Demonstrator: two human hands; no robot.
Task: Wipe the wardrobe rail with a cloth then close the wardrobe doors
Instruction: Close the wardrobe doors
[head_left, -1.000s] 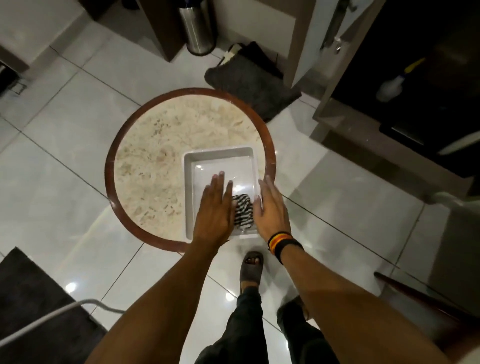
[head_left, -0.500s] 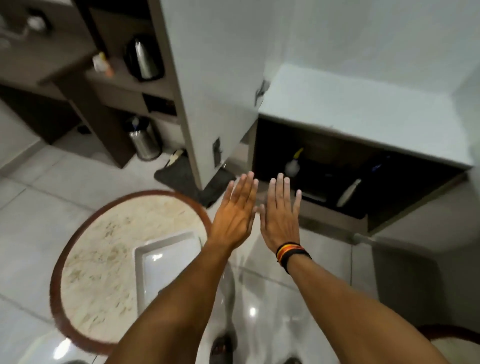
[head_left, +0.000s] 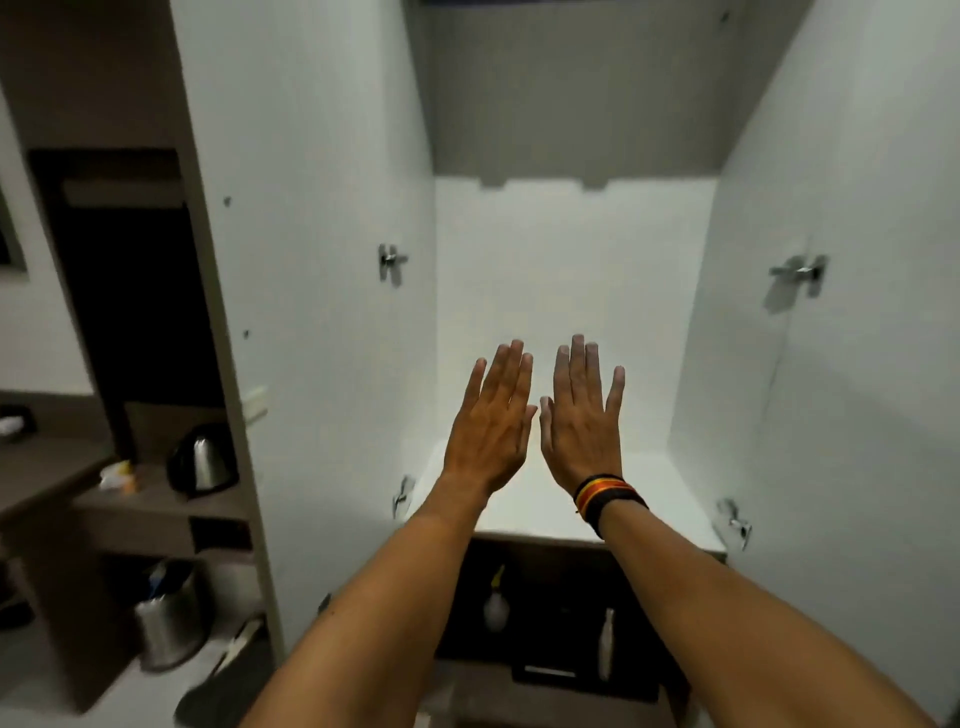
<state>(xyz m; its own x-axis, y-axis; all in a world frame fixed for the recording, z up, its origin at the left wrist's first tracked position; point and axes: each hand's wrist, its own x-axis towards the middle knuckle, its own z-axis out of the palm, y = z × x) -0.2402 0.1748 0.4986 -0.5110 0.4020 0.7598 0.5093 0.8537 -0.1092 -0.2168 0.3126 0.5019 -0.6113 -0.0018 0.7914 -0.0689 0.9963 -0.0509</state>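
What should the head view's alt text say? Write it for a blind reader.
Two empty, open hands, left hand and right hand, reach side by side into a white wardrobe whose doors stand open. A kettle sits on a shelf to the left.

Both hands (head_left: 535, 421) now off cloth

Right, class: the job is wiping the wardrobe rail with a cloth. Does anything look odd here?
Yes. Both hands are empty: the left hand and right hand are held up flat and open with no cloth in either. Both wardrobe doors stand open, and no rail shows inside.
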